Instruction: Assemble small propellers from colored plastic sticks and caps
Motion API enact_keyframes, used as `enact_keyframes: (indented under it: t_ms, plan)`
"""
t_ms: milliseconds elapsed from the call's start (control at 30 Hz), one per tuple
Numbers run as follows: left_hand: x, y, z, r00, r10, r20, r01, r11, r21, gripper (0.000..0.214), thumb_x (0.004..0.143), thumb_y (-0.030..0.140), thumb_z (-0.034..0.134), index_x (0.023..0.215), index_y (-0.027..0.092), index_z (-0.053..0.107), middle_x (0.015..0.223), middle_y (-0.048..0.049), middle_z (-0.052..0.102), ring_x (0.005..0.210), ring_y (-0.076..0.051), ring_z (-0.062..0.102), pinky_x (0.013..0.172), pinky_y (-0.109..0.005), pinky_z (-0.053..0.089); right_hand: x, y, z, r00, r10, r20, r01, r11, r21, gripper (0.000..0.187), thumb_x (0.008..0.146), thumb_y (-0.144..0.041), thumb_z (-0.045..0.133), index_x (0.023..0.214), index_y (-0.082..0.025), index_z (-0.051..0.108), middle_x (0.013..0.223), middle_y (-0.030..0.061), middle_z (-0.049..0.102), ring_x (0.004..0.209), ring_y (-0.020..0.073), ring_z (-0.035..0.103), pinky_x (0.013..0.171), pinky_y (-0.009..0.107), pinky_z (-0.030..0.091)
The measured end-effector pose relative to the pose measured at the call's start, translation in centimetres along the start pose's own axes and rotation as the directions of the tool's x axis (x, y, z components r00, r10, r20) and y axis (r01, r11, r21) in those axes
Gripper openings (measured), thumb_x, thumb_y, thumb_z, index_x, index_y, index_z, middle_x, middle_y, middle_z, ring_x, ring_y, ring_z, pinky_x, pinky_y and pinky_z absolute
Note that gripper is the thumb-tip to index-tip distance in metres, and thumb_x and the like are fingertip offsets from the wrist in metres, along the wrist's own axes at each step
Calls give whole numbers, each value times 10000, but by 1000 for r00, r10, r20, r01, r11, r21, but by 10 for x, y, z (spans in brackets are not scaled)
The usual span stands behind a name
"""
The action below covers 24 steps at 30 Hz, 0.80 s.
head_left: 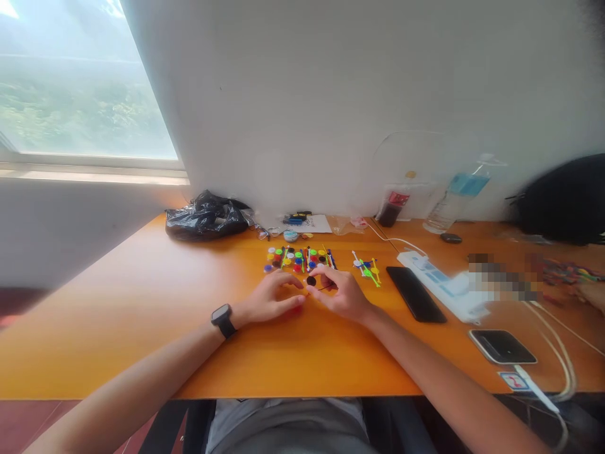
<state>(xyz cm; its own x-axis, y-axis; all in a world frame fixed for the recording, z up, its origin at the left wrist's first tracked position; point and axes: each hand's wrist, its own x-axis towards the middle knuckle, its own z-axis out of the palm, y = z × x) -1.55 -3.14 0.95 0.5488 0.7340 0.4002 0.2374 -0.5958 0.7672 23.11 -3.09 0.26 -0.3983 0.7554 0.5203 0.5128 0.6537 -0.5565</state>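
My right hand is closed, thumb and forefinger drawn together at a small black disc. A thin dark strip shows beside the disc, between those fingers; whether the two are joined I cannot tell. Just left of the disc is my left hand, its fingers curved and apart with nothing visible in them. Beyond my hands lie several coloured discs in groups, with thin coloured sticks among them. Right of these rest several arrow-shaped sticks with discs on them, in white, green, yellow and blue.
A black plastic bag sits at the back left. Toward the right are a black phone, a white power strip, a second device with a cable, a cola bottle and a water bottle. Another person's hand shows far right.
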Motion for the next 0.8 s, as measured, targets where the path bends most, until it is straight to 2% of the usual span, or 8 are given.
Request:
enact_keyframes:
  t_ms: [133, 233, 333, 467, 533, 600, 733, 800]
  plan:
    - [0, 7, 4, 997, -60, -52, 57, 997, -60, 270, 944, 396, 712, 1132, 209, 762, 1093, -78, 760, 986, -229, 670, 900, -329, 502, -2, 1, 8, 999, -44, -2, 44, 999, -20, 200, 931, -365, 702, 1086, -239, 687, 737, -12, 569, 639, 144, 512, 636, 271, 429]
    - [2, 6, 9, 994, -95, -46, 84, 976, -203, 318, 940, 420, 716, 1122, 163, 759, 1085, -99, 762, 967, -225, 687, 876, -328, 536, -4, -1, 14, 994, -107, 25, 107, 994, -11, 194, 939, -311, 688, 1120, -242, 678, 786, -3, 622, 672, 147, 558, 659, 271, 450]
    - [4, 2, 13, 982, -175, -68, 137, 915, -380, 365, 907, 434, 760, 1123, 140, 751, 1099, -125, 767, 1001, -245, 712, 905, -354, 567, -4, -5, 16, 993, -115, 25, 115, 993, 9, 316, 936, -278, 684, 1241, -249, 608, 912, 27, 661, 782, 178, 615, 735, 296, 499]
    - [5, -3, 13, 953, -277, -123, 183, 849, -495, 422, 866, 453, 804, 1147, 143, 745, 1014, -111, 777, 918, -234, 737, 846, -362, 602, 3, -8, 11, 996, -85, -39, 88, 994, 68, 190, 1051, -255, 482, 1221, -238, 567, 1091, 95, 627, 1021, 233, 626, 925, 379, 514]
    - [6, -2, 11, 942, -309, -131, 203, 836, -510, 422, 854, 463, 814, 1111, 133, 760, 970, -106, 777, 868, -227, 742, 832, -369, 612, 7, -5, 6, 993, -85, -76, 90, 993, 70, 228, 1090, -251, 377, 1151, -236, 596, 1100, 104, 613, 1066, 245, 614, 967, 401, 493]
    - [7, 1, 9, 931, -342, -131, 228, 821, -523, 422, 852, 468, 814, 1096, 126, 772, 989, -115, 780, 874, -231, 749, 867, -386, 615, 10, 0, 2, 994, -41, -98, 49, 996, 73, 265, 1107, -284, 349, 1168, -238, 603, 1032, 91, 615, 1002, 244, 624, 933, 395, 495]
    - [7, 7, 7, 920, -371, -126, 249, 802, -543, 415, 875, 462, 790, 1116, 125, 785, 1056, -136, 784, 909, -243, 754, 928, -412, 609, 6, 11, -2, 988, 128, -85, -120, 988, 101, 235, 1105, -358, 400, 1291, -240, 484, 772, -10, 547, 634, 186, 540, 674, 329, 466]
    - [6, 8, 7, 918, -376, -125, 253, 800, -543, 395, 869, 432, 796, 1122, 128, 788, 1068, -136, 784, 922, -249, 754, 937, -413, 606, 3, 13, -3, 985, 148, -92, -137, 984, 110, 186, 1095, -361, 427, 1233, -240, 454, 787, -17, 547, 609, 174, 514, 629, 313, 439]
